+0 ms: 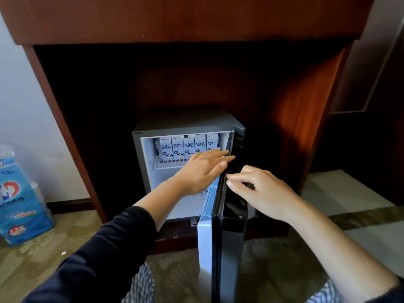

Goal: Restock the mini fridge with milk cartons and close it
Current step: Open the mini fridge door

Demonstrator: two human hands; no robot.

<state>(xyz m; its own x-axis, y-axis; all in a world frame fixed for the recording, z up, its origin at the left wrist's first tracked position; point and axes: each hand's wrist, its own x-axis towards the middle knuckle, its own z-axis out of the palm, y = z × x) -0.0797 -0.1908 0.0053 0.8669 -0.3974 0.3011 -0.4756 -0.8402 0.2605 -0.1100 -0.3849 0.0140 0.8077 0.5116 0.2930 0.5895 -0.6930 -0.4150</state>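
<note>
Under wooden desk [306, 127], flat left hand [202, 169] touches fridge door [227, 215].

A dark reddish-brown wooden cabinet [196, 18] fills the upper frame, its deep open recess [109, 84] lying in shadow while daylight catches the inner face of the right side panel [306, 110]. To the left, a pale white wall [19, 95] meets a dark wooden baseboard [70, 205] at floor level. A patterned beige-green carpet [43, 254] covers the floor. A blue-and-white plastic-wrapped pack of paper goods [17, 200] stands on the carpet against the left edge of the frame. At right, a dark wooden panel with pale framed moulding [367, 88] rises above pale floor slabs [341, 193] crossed by a darker mottled strip [367, 215].
</note>
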